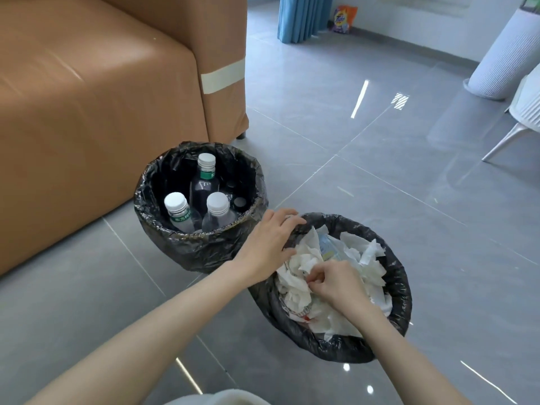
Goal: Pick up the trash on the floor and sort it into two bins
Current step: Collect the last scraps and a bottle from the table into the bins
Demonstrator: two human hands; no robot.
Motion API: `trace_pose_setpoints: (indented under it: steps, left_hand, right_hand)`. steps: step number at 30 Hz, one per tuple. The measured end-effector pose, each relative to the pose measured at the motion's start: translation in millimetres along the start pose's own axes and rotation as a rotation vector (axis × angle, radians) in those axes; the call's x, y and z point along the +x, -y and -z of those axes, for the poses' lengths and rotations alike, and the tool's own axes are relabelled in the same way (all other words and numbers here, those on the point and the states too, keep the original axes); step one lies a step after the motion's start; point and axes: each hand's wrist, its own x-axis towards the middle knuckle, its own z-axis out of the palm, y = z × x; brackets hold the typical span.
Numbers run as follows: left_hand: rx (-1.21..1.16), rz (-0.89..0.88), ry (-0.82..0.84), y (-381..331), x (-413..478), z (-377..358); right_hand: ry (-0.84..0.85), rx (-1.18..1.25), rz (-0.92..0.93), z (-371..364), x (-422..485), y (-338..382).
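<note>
Glossy grey tiled floor (365,176) under two black-lined bins (201,247), brown sofa (87,112)

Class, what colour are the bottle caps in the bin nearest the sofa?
White caps, best seen in the head view.

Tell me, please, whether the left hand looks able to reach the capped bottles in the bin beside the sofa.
Probably yes. The left hand rests on the paper bin rim, right next to the bottle bin; that bin is open-topped and nothing lies between them.
</note>
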Motion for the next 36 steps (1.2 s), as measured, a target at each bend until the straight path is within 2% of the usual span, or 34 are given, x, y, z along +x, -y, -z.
trace_pose_setpoints:
  steps: [7, 14, 16, 19, 24, 28, 31, 36]
  left_hand:
    - [-0.004, -0.006, 0.114, 17.9, 12.3, 56.3]
    - [0.008, 0.171, 0.041, 62.6, 3.1, 103.5]
    - [0.011, 0.232, 0.019, 81.1, -9.7, 118.5]
    - [0.009, 0.332, -0.041, 111.2, -36.4, 136.0]
    - [-0.034, 0.512, -0.135, 153.9, -88.4, 145.1]
    - [-0.085, 0.605, -0.149, 175.6, -126.8, 149.4]
    - [-0.141, 0.663, -0.188, 185.9, -140.8, 157.4]
    - [-0.262, 0.659, -0.256, 200.9, -140.0, 165.8]
  right_hand:
    - [0.062, -0.028, 0.083, 34.3, -2.8, 6.6]
    - [-0.029, -0.137, 0.13, 84.7, -9.9, 54.5]
    - [-0.072, -0.115, 0.202, 86.5, -6.7, 75.6]
    - [-0.121, -0.061, 0.357, 69.3, 9.4, 113.0]
    - [-0.053, -0.062, 0.549, 7.5, 42.4, 178.4]
    - [0.006, -0.158, 0.572, -33.8, 56.6, 215.9]
    - [-0.051, -0.195, 0.542, -48.4, 61.3, 225.5]
    - [-0.131, -0.166, 0.449, -52.3, 71.9, 232.7]
